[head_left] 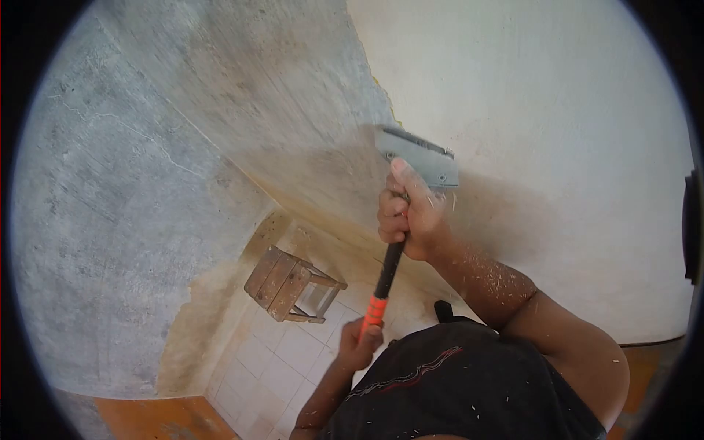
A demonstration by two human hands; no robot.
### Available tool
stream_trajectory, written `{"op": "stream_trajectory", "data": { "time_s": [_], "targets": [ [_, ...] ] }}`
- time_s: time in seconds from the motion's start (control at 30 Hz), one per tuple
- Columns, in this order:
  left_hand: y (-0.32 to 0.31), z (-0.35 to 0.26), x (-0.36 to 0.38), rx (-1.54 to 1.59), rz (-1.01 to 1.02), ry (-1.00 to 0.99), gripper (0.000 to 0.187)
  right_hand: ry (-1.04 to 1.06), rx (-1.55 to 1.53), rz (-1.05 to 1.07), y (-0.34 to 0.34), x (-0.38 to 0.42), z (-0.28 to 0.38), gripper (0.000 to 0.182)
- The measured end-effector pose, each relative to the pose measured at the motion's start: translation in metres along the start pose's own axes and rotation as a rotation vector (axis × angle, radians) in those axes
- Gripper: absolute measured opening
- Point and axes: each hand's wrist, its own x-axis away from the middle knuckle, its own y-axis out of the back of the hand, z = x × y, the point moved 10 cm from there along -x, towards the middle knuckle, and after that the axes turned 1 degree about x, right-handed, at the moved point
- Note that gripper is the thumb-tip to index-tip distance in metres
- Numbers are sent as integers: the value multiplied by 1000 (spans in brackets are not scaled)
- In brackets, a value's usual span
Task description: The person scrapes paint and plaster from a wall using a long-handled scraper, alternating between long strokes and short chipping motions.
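Room is lying free right of the scraper (425, 158); the stool (282, 282) is crowding the left.
I'm seeing open space along the pale wall (565, 110), whose surface is blocking any forward reach. The grey wall (117, 213) is closing off the far left, and the stool is standing between it and the left hand (358, 346).

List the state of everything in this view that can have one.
Wall: part grey, part pale-coated, with a ragged border.
Scraper: slanted, gripped; wall contact unclear.
Right hand: closed around the scraper just below its head.
Left hand: closed around its orange lower end.
Right forearm: flecked with pale bits.
Dark clothing: flecked too.
Stool: standing upright.
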Motion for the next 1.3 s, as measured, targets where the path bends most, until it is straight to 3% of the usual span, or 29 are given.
{"op": "stream_trajectory", "data": {
  "time_s": [0.17,0.2,0.23,0.3,0.37,0.43,0.5,0.57,0.67,0.73,0.9,0.97,1.03,1.1,1.2,1.3],
  "targets": [
    [-27,36,13,78,60,121,38,-111,121,-126,40,-2,-30,36],
    [-21,25,6,74,4,110,39,-114,120,-130,32,-1,-23,36],
    [-17,5,0,78,54,-33,42,-50,104,-70,10,-1,-6,36],
    [2,-7,-7,53,15,41,44,12,79,-9,-6,0,2,35],
    [-6,-13,-3,16,76,-44,42,59,65,-48,-2,-2,5,34],
    [-22,4,6,103,47,88,41,29,75,-63,11,2,-6,34],
    [-28,19,8,76,80,72,40,-64,108,-196,41,2,-26,34],
    [-32,22,6,126,83,116,40,-55,148,-140,32,2,-15,34],
    [-4,-11,-8,42,47,14,44,-42,78,-83,5,4,-1,34],
    [8,-18,-8,21,59,0,41,86,77,-53,-7,1,12,34],
    [-27,38,12,185,88,153,40,34,83,-94,30,0,-17,34],
    [-38,43,16,265,118,261,43,-63,196,-200,46,6,-26,33],
    [-31,11,1,139,129,73,45,-50,196,-156,26,1,-9,33],
    [-30,-29,-12,250,163,20,45,155,202,-60,-18,2,32,32],
    [-22,-32,-11,215,162,20,44,147,157,-75,-13,2,25,32],
    [-26,11,10,157,151,103,46,42,76,-145,32,2,-15,31]
  ]
}}
